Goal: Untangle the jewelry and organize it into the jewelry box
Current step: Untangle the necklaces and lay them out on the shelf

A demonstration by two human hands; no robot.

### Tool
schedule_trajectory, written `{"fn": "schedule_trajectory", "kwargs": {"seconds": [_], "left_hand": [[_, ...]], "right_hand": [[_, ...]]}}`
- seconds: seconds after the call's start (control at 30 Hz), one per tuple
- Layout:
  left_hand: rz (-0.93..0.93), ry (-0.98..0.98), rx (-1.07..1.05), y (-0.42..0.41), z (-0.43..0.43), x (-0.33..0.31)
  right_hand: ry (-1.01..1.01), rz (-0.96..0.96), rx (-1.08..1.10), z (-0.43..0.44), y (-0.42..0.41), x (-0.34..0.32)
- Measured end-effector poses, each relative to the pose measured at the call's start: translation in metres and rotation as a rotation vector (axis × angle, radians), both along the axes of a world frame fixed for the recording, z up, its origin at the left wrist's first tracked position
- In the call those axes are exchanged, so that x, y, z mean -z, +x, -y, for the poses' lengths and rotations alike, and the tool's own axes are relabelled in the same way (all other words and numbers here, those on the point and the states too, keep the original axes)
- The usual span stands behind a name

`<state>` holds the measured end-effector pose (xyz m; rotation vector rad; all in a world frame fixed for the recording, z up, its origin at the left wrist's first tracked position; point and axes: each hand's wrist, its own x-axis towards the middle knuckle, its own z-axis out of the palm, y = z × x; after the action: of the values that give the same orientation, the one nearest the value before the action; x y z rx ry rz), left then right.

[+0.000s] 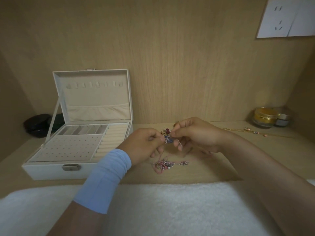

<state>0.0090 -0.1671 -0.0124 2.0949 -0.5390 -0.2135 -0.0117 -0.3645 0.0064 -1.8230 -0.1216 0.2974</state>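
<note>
Checking in from the desk: how much has gone into the jewelry box [51,171] so far?

Operator: Nothing that I can see. It stands open with the lid up, and the stud panel, ring rolls, small compartments and lid hooks all look bare.

Desk: Where is the jewelry, then?

Operator: Just right of the box, held above the tabletop [213,169]. My left hand [144,144] and right hand [196,135] face each other, and the fingers of both are pinched on a small knot of charms [167,136]. A pink cord bundle [164,165] lies on the tabletop below the hands. A strand seems to run up from it to the knot, though I cannot be sure. Farther right of the box a gold chain [252,132] lies stretched out alone, and I judge it already freed.

Desk: So what remains?

Operator: Nearly all of it, I'd say: pick this knot apart, free the pink bundle, then stow every piece, the chain included
</note>
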Motion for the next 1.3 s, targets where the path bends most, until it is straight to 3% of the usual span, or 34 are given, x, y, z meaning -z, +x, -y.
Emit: {"fn": "schedule_trajectory", "kwargs": {"seconds": [0.3, 0.57, 0.8, 1.03, 1.3], "left_hand": [[-0.229, -0.204, -0.046, -0.006, 0.002, -0.011], [-0.299, -0.147, -0.019, -0.007, -0.001, -0.010], [-0.190, -0.119, 0.024, -0.010, 0.002, -0.010], [-0.126, -0.084, 0.003, -0.006, 0.000, -0.005], [0.008, 0.058, 0.038, -0.003, -0.002, -0.005]], "right_hand": [[-0.130, 0.008, -0.007, -0.001, -0.006, -0.009], [-0.201, 0.054, -0.026, 0.000, -0.010, -0.014], [-0.292, 0.039, 0.003, 0.000, -0.011, -0.015], [-0.303, 0.153, 0.008, 0.003, -0.003, -0.011], [-0.354, 0.036, -0.045, 0.008, -0.002, -0.011]]}}
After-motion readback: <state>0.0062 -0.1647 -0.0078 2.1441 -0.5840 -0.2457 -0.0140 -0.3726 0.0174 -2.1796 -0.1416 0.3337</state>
